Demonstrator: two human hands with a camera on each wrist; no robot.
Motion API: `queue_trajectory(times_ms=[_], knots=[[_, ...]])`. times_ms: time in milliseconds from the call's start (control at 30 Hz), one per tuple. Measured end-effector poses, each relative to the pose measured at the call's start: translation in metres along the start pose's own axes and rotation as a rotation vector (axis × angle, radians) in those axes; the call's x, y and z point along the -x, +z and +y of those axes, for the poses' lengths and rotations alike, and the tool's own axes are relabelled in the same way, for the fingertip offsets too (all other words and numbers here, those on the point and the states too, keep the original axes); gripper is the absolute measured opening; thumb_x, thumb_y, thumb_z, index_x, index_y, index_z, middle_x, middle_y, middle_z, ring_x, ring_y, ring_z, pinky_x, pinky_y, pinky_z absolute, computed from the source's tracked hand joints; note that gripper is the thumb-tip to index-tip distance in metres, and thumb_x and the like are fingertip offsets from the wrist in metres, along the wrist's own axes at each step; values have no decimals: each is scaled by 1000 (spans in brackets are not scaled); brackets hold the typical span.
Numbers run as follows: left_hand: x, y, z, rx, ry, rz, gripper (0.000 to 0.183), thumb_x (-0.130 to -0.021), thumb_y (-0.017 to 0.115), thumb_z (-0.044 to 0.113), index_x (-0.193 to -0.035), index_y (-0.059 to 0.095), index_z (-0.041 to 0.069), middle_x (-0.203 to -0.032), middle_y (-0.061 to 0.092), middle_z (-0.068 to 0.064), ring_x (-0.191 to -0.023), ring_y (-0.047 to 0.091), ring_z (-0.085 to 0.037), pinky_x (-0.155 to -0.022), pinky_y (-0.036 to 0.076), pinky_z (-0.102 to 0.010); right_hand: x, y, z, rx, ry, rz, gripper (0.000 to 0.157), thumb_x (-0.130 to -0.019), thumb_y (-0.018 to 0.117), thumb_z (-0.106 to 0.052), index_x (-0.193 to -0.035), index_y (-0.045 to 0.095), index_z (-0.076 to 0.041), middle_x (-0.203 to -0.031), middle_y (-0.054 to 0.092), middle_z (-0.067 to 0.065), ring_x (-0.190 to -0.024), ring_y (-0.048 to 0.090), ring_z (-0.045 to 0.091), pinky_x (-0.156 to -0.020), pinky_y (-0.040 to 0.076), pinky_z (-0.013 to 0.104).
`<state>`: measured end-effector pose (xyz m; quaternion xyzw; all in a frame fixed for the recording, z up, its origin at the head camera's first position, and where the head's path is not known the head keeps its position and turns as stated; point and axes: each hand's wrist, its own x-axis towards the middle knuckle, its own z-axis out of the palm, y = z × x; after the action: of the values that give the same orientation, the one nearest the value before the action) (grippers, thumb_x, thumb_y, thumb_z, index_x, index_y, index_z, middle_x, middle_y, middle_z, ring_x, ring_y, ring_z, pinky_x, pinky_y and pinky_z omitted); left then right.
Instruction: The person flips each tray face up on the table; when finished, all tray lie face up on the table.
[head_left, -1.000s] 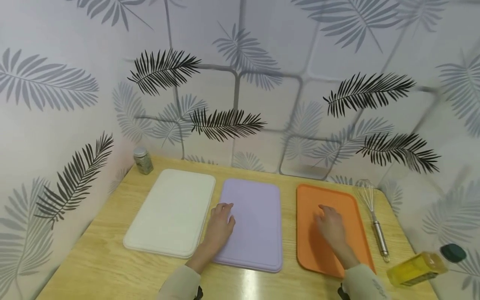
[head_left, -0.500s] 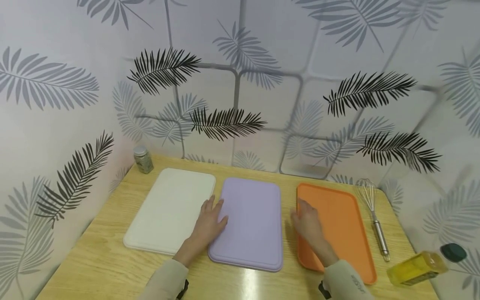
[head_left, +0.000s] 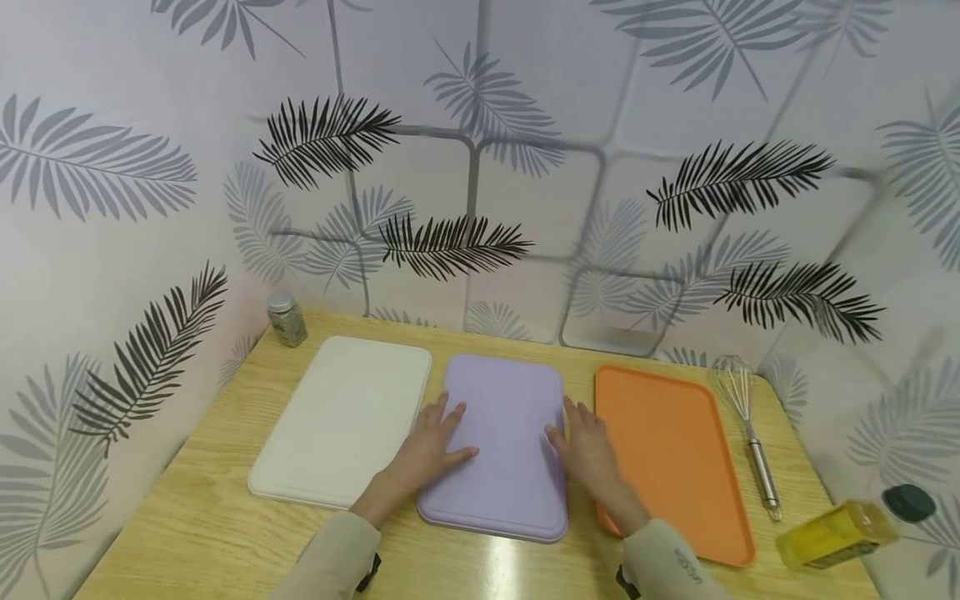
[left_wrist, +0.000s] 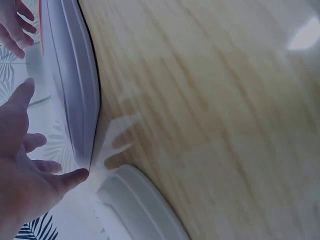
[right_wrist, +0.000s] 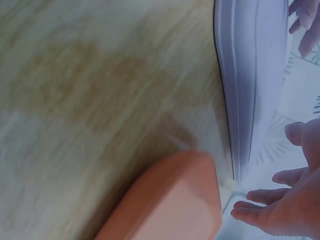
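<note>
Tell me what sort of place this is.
Perhaps a kitchen work area, real or staged: a whisk and a bottle of yellow liquid are on a wood-grained table.

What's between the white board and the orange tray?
The purple board, with the left hand and the right hand at its long sides; the head view shows this.

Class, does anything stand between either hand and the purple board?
Nothing visible does. The left hand is at the left edge of the purple board, the right hand at its right edge. The white board and orange tray lie to either side, not in between.
</note>
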<state>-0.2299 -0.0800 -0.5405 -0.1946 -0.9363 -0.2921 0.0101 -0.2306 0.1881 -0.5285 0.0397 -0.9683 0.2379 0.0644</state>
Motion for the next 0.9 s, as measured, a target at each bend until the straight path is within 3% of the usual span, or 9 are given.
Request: queue_trajectory(times_ms=[167,333,533,900], knots=[[0,3,-2,-38,18,3,75,-88,66,47,-140,45,-3,-149,26,-34,-127,35,-54,-97,41,-62,5,9,-4,20,-25,-10,60,-93,63,-29,-140,44,3,-134,44,37,-120,44,55,-94,42,64],[-2,0,4,-70,-52,-56,73,-82,75,38,-136,49,-5,-147,29,-34,-128,36,-53,-99,40,-60,9,17,-5,36,-5,-35,57,-93,61,-31,-139,47,0,-135,44,36,-122,43,53,-96,41,62],[-8,-1,7,-105,-79,-82,75,-80,77,38,-135,50,-6,-146,29,-36,-131,35,-50,-105,37,-54,8,21,-7,68,-24,-52,54,-94,61,-29,-137,49,2,-135,46,34,-123,41,53,-102,36,60],[-4,2,12,-13,-75,-53,75,-78,79,30,-132,49,-13,-144,28,-39,-132,31,-52,-104,37,-56,11,27,-8,52,-36,-17,54,-94,60,-26,-135,49,7,-134,45,37,-122,40,56,-103,33,61]])
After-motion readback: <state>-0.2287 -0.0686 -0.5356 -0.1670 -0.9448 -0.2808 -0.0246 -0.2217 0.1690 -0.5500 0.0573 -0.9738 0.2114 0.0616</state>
